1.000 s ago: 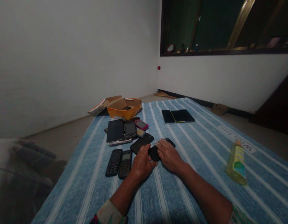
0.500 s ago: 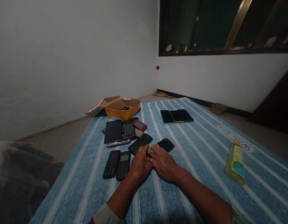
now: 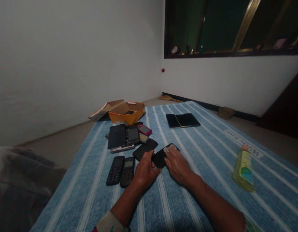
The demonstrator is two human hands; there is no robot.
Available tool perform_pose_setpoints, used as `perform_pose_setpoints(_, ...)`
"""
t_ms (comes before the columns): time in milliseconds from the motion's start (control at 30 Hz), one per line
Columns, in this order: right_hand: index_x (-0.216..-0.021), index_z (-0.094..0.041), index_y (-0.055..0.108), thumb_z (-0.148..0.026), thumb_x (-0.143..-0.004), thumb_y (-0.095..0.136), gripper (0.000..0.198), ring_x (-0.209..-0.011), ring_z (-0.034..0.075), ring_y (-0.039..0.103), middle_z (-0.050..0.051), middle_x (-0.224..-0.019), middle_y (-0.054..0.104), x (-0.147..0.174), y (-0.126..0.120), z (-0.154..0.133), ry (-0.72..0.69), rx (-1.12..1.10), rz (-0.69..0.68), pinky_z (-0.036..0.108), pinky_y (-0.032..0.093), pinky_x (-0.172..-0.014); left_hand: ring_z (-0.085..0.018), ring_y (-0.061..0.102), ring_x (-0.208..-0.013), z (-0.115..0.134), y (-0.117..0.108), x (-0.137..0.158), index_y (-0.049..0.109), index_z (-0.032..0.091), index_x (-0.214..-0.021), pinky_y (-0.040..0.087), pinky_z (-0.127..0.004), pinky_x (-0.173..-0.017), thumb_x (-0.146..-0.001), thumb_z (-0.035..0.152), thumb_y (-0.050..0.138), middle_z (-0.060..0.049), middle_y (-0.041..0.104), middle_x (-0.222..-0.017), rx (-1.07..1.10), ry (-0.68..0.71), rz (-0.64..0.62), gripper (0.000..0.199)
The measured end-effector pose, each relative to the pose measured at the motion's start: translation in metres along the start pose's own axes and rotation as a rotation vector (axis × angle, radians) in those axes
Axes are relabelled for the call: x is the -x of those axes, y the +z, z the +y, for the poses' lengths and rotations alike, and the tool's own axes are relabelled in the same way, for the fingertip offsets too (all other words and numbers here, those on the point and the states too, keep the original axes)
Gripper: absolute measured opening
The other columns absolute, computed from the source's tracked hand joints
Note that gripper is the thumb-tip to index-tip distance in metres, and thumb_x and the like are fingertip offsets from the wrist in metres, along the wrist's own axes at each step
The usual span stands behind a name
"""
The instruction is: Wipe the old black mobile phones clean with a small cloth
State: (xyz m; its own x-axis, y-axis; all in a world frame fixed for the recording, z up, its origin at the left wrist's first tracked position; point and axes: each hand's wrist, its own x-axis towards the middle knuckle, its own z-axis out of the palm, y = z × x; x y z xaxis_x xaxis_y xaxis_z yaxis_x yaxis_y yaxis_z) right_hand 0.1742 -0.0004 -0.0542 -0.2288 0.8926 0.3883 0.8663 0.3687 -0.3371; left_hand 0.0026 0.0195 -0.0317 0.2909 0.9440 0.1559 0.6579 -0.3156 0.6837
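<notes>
A black smartphone (image 3: 159,158) lies slanted on the striped cloth in front of me. My left hand (image 3: 146,170) grips its near-left end, thumb along the lower edge. Bunched white tissue or cloth (image 3: 166,149) is pinched under the fingers of my right hand (image 3: 177,165), pressed on the phone's upper right part. Just behind my left hand, another dark smartphone (image 3: 145,147) lies flat. To its left are two keypad phones, one black (image 3: 115,170) and one with a small grey screen (image 3: 127,172).
Several phones and a dark tablet-like device (image 3: 117,137) are piled beyond my hands. Behind them stands an open orange box (image 3: 129,117) with its lid tilted. Dark flat devices (image 3: 184,120) lie at the far middle. A yellow-green bottle (image 3: 243,170) lies at right.
My right hand has slid right along the phone with the white wad, away from my left hand, uncovering the phone's middle. The left hand stays nearly in place.
</notes>
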Motion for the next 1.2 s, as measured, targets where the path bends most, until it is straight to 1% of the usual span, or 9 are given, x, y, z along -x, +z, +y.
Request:
perform_pose_setpoints(133, -0.13, -0.01, 0.052, -0.021, -0.097, 0.04, 0.037, -0.135, 0.025, 0.039, 0.016, -0.135, 0.053, 0.001, -0.001, -0.022, -0.167, -0.11, -0.079, 0.044, 0.029, -0.116, -0.014, 0.059, -0.07, -0.005, 0.002, -0.001, 0.05, 0.015, -0.125, 0.051, -0.03, -0.068, -0.064, 0.011, 0.062, -0.006, 0.058, -0.105, -0.001, 0.043, 0.011, 0.063)
perform_pose_setpoints(233, -0.127, -0.012, 0.054, -0.019, -0.097, 0.039, 0.034, -0.133, 0.022, 0.042, 0.013, -0.131, 0.057, -0.008, -0.001, -0.024, -0.222, -0.142, -0.104, 0.041, 0.029, -0.116, -0.015, 0.059, -0.073, -0.005, 0.002, -0.002, 0.05, 0.014, -0.125, 0.051, -0.031, -0.071, -0.066, 0.013, 0.062, -0.007, 0.058, -0.106, -0.018, 0.063, 0.008, 0.06)
perform_pose_setpoints(300, -0.122, -0.013, 0.058, -0.019, -0.097, 0.038, 0.032, -0.129, 0.022, 0.046, 0.013, -0.127, 0.059, -0.016, -0.001, -0.016, -0.192, -0.121, -0.093, 0.042, 0.031, -0.115, -0.016, 0.059, -0.072, -0.003, 0.001, -0.002, 0.05, 0.012, -0.126, 0.05, -0.03, -0.068, -0.066, 0.017, 0.067, -0.007, 0.058, -0.101, -0.04, 0.033, -0.006, 0.062)
perform_pose_setpoints(400, -0.121, -0.011, 0.059, -0.019, -0.097, 0.038, 0.033, -0.131, 0.025, 0.045, 0.017, -0.128, 0.058, -0.022, -0.002, 0.004, -0.069, -0.052, -0.037, 0.046, 0.033, -0.113, -0.016, 0.058, -0.07, 0.002, 0.0, -0.001, 0.048, 0.011, -0.127, 0.048, -0.03, -0.067, -0.063, 0.017, 0.072, -0.003, 0.057, -0.095, -0.062, -0.011, -0.014, 0.069)
perform_pose_setpoints(567, -0.124, -0.008, 0.057, -0.02, -0.097, 0.036, 0.036, -0.131, 0.029, 0.045, 0.02, -0.13, 0.056, -0.012, -0.004, 0.019, 0.075, 0.023, 0.032, 0.048, 0.035, -0.111, -0.015, 0.059, -0.069, 0.005, -0.001, 0.0, 0.05, 0.013, -0.126, 0.048, -0.029, -0.065, -0.062, 0.016, 0.073, -0.005, 0.057, -0.101, -0.042, -0.03, -0.024, 0.068)
perform_pose_setpoints(700, -0.128, -0.002, 0.054, -0.02, -0.096, 0.04, 0.039, -0.136, 0.032, 0.038, 0.023, -0.135, 0.052, 0.003, -0.001, 0.0, 0.03, 0.032, 0.01, 0.049, 0.032, -0.113, -0.016, 0.06, -0.071, 0.002, 0.0, -0.001, 0.048, 0.011, -0.128, 0.049, -0.031, -0.067, -0.063, 0.017, 0.071, -0.004, 0.058, -0.097, -0.047, -0.019, -0.016, 0.07)
perform_pose_setpoints(833, -0.13, -0.008, 0.053, -0.022, -0.096, 0.041, 0.038, -0.136, 0.028, 0.038, 0.018, -0.136, 0.053, 0.004, 0.0, -0.022, -0.13, -0.063, -0.074, 0.046, 0.031, -0.115, -0.016, 0.06, -0.071, -0.003, 0.002, -0.002, 0.047, 0.01, -0.128, 0.05, -0.032, -0.069, -0.065, 0.014, 0.063, -0.008, 0.057, -0.106, -0.037, 0.008, -0.016, 0.065)
perform_pose_setpoints(967, -0.13, -0.012, 0.052, -0.021, -0.097, 0.038, 0.037, -0.135, 0.023, 0.04, 0.013, -0.135, 0.055, -0.003, -0.005, -0.023, -0.207, -0.133, -0.101, 0.044, 0.031, -0.116, -0.016, 0.06, -0.072, -0.004, 0.002, -0.002, 0.047, 0.012, -0.128, 0.05, -0.031, -0.07, -0.067, 0.015, 0.062, -0.009, 0.057, -0.108, -0.028, 0.034, -0.018, 0.063)
perform_pose_setpoints(1200, -0.128, -0.006, 0.055, -0.02, -0.096, 0.041, 0.038, -0.135, 0.031, 0.04, 0.021, -0.135, 0.053, 0.01, -0.002, -0.016, 0.008, -0.031, -0.007, 0.05, 0.035, -0.112, -0.017, 0.06, -0.071, 0.005, -0.001, 0.0, 0.049, 0.012, -0.128, 0.048, -0.03, -0.065, -0.064, 0.019, 0.069, -0.005, 0.059, -0.1, -0.071, -0.024, -0.023, 0.067)
